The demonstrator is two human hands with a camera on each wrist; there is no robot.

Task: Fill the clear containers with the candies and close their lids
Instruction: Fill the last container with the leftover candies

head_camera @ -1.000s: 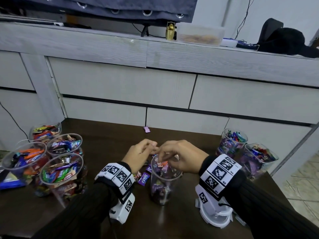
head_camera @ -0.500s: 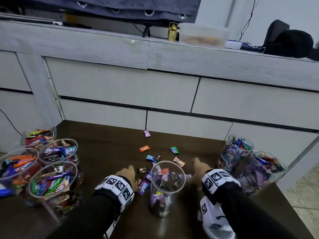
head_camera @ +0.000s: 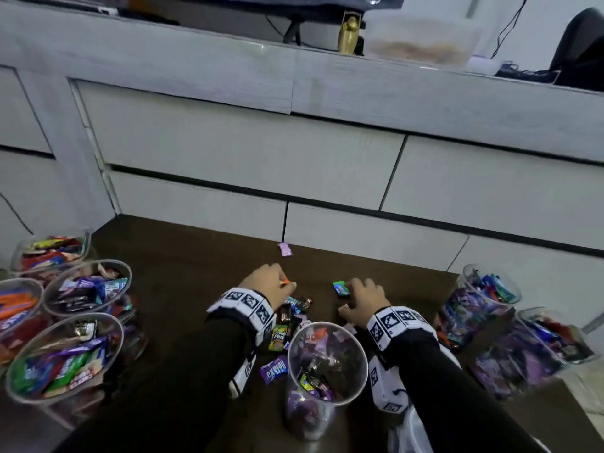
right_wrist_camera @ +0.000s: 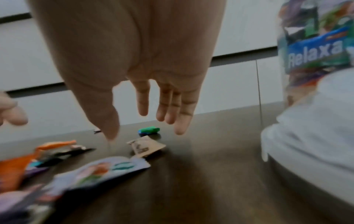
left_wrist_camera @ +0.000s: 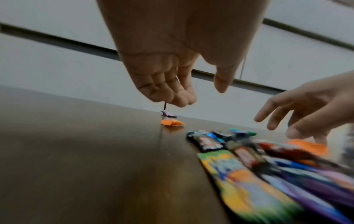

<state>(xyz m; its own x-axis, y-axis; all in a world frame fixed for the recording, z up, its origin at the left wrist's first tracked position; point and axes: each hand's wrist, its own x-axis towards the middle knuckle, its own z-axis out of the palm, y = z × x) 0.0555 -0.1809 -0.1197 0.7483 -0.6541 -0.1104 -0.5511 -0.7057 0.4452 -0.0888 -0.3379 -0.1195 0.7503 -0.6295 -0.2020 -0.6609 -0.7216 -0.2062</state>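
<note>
The left hand (head_camera: 266, 284) is hanging over the desk (head_camera: 183, 282) with fingers loosely curled, holding nothing, just above an orange candy (left_wrist_camera: 172, 122). The right hand (head_camera: 362, 300) is reaching with fingers spread and straight above a green candy (head_camera: 341, 287) and a tan one (right_wrist_camera: 146, 146). Loose candies (head_camera: 286, 325) are lying between the hands. An open clear container (head_camera: 325, 364), partly filled with candies, is standing nearest the person; filled ones are flanking both sides.

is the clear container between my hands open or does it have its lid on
Open. In the head view the clear container shows a bare round rim with no lid over it, and wrapped candies are visible straight down inside.
</note>
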